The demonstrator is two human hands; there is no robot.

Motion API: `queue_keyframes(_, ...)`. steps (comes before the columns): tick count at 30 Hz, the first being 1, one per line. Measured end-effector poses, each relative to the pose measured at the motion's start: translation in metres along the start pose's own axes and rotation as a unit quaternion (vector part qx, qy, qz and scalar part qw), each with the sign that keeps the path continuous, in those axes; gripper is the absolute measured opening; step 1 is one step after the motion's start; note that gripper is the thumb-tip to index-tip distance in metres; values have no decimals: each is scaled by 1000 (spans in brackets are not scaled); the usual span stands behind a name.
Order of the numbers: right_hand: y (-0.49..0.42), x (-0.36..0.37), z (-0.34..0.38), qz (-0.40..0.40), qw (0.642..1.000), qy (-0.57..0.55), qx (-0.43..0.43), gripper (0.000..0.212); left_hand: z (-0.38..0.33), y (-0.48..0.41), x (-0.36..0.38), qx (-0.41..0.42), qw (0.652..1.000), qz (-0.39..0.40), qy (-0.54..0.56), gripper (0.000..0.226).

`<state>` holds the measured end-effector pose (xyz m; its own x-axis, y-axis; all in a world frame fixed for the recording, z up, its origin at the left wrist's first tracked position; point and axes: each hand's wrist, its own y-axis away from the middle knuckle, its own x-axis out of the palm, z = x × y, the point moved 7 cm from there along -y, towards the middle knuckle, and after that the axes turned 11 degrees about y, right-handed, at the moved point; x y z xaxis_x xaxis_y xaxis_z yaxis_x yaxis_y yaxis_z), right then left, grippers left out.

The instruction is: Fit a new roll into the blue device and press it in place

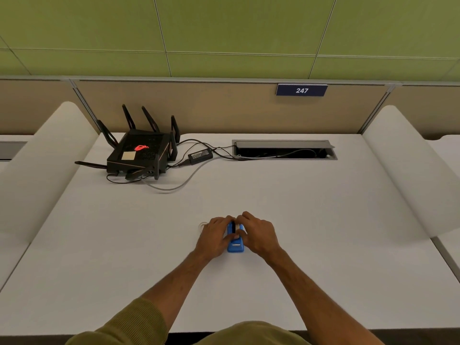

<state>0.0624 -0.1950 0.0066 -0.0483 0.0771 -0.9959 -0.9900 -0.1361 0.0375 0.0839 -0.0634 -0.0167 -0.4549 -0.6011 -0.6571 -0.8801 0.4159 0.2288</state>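
Blue tape dispenser (235, 241) sits on the white surface (323, 220), middle front, long axis running straight away from the person. It lies between the two hands, equally near to each. Left hand (215, 239) curls round its left flank, thumb across the top; right hand (258, 236) grips the right flank, fingers bent at the far end. Blue body, black slot on top, something pale at the far end, part hidden. Faint pale ring (202, 224) just left of the left hand. Router (142, 151) well apart, far left.
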Motion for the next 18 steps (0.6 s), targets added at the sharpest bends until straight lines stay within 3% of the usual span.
queue_keyframes(10,-2,-1,-2,8,1000,-1,17,25,-1,0,1,-2,1000,-3,16,46)
queue_keyframes(18,1,6,-4,17,999,-18,28,30,-2,3,1,-2,1000,-10,27,45)
